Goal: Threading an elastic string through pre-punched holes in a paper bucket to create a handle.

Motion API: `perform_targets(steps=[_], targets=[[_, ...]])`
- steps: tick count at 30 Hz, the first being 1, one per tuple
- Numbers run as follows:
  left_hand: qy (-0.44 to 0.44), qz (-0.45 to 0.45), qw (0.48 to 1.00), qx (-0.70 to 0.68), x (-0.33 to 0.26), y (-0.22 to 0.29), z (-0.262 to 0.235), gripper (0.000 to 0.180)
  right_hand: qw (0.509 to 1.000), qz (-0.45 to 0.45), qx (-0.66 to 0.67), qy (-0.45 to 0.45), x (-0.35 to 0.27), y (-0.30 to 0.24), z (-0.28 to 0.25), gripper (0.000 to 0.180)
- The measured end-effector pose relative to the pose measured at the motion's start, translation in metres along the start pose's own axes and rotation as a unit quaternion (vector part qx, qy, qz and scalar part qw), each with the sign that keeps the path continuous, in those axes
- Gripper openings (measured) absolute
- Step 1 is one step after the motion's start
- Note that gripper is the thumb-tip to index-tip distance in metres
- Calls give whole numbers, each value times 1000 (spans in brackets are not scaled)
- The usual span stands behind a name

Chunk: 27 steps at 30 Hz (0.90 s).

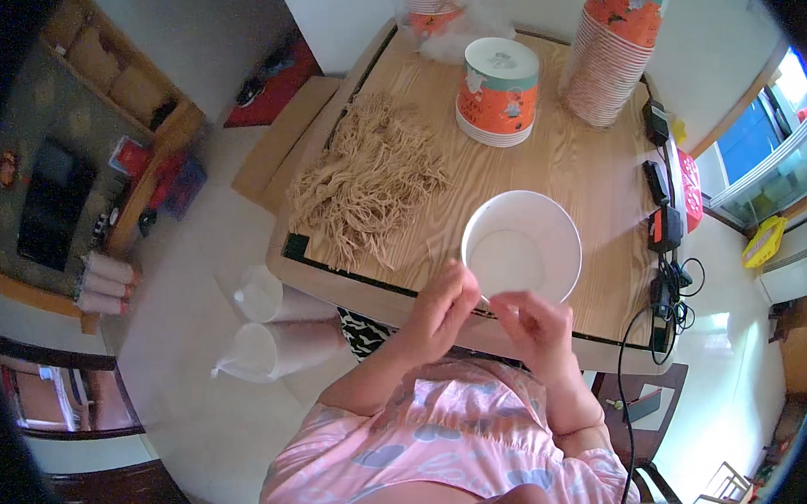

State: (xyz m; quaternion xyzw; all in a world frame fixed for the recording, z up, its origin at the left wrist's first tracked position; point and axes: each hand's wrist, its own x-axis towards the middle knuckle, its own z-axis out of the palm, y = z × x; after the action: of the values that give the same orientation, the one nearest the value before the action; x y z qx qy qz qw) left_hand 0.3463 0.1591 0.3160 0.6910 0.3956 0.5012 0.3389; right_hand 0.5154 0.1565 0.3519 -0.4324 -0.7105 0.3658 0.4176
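A white paper bucket (522,249) stands near the front edge of the table, its open mouth tilted toward me and its inside bare. My left hand (444,307) is closed at the near left rim, thumb and fingers pressed together on it. Close beside it, my right hand (540,327) has its fingers curled in a pinch at the near rim. Between the two hands shows a small pale bit, too little to name; the fingers hide what the right hand pinches. Left of the bucket lies a loose heap of tan cords (371,173).
An upside-down short stack of orange and green paper buckets (497,102) stands behind. A tall leaning stack (605,66) is at the back right. Black adapters and cables (666,229) run along the right edge of the wooden table (440,245). Bagged white stacks (266,350) lie on the floor.
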Motion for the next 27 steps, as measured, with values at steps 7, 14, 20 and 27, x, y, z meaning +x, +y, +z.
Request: perform_targets(steps=[7, 14, 20, 27], targets=[[20, 0, 996, 92, 70, -35, -3, 14, 985, 45, -139, 88, 52, 25, -7, 9], [-9, -62, 989, 137, 79, -66, 4, 20, 986, 46, -104, 121, 36, 41, -8, 8], [-14, -80, 988, 130, 60, -11, 19, 20, 989, 42, -71, 119, 17, 33, -7, 10], [-1, -34, 985, 167, 54, -5, 23, 21, 989, 37, -65, 128, 13, 38, -6, 10]])
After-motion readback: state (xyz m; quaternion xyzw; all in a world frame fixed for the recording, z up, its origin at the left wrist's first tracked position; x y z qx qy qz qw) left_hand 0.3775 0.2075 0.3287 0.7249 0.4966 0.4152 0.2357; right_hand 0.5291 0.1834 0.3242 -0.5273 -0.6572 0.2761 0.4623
